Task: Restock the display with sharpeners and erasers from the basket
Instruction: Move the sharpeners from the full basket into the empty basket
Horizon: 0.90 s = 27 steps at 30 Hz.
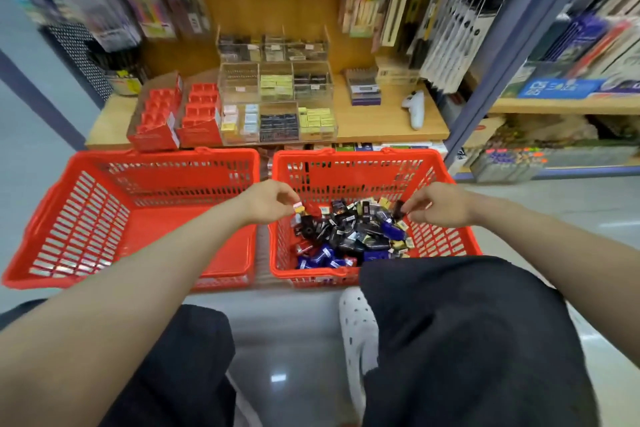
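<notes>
Pile of small boxed sharpeners and erasers (349,236): heaped loose on the floor of the right-hand red basket (446,184), spread roughly side to side, no common long axis among the pieces. Directly below and between both hands, toward the near half of the basket. Left hand (268,201): over the left edge of the pile, fingers curled, pinching a small light-coloured packet (298,207) at the fingertips. Right hand (438,204): over the right edge of the pile, fingers curled, pinching a small dark item (398,209), apparently held with its long axis near upright. Both hands about equally near the pile, one on each flank. Destination: clear compartmented display (277,104) on the wooden shelf (381,128), straight ahead of and above the basket, slightly left of the basket's centre line. Judged nearer to the left hand; front row of compartments closest, higher rows behind it. Coming move judged as a lift up and forward over the far basket wall, each item to the compartment with matching stock; exact match not readable owing to blur. Beside the loaded basket, on its left: second red basket (62,218), just apart from it. Left of the display, touching or just beside it: two red cardboard trays (176,118).
</notes>
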### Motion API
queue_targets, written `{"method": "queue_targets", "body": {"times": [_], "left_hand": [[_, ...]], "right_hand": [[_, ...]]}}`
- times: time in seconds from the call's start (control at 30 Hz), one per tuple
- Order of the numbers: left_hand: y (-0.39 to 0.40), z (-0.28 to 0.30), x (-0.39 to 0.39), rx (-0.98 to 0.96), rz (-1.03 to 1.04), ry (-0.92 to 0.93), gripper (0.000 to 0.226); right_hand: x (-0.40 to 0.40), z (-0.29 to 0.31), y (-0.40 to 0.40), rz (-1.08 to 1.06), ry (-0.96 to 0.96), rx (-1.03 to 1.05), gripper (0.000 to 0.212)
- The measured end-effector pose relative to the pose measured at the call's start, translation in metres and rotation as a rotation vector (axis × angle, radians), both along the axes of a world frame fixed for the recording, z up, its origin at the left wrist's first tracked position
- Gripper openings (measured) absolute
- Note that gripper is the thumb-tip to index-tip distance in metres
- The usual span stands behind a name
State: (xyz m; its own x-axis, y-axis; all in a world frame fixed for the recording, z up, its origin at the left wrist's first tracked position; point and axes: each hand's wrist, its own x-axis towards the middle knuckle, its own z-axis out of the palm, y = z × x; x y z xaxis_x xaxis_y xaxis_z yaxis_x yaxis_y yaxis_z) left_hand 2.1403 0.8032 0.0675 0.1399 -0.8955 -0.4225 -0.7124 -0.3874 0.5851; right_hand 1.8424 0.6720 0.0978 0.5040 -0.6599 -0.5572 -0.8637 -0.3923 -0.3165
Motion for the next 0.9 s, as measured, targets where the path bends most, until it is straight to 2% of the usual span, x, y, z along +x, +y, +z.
{"method": "queue_targets", "body": {"times": [0.27, 0.57, 0.73, 0.9], "left_hand": [[-0.042, -0.082, 0.004, 0.019, 0.055, 0.063, 0.025], [-0.095, -0.157, -0.008, 0.097, 0.028, 0.141, 0.042], [-0.109, -0.197, -0.029, 0.211, -0.009, 0.122, 0.05], [-0.115, -0.229, -0.058, 0.195, -0.024, 0.043, 0.06]], "right_hand": [[-0.002, -0.107, -0.037, -0.156, -0.105, -0.036, 0.019], [0.016, -0.21, -0.056, -0.143, 0.023, 0.003, 0.027], [0.025, -0.246, -0.052, -0.166, -0.024, 0.038, 0.03], [0.015, -0.265, -0.049, -0.257, -0.074, -0.04, 0.032]]}}
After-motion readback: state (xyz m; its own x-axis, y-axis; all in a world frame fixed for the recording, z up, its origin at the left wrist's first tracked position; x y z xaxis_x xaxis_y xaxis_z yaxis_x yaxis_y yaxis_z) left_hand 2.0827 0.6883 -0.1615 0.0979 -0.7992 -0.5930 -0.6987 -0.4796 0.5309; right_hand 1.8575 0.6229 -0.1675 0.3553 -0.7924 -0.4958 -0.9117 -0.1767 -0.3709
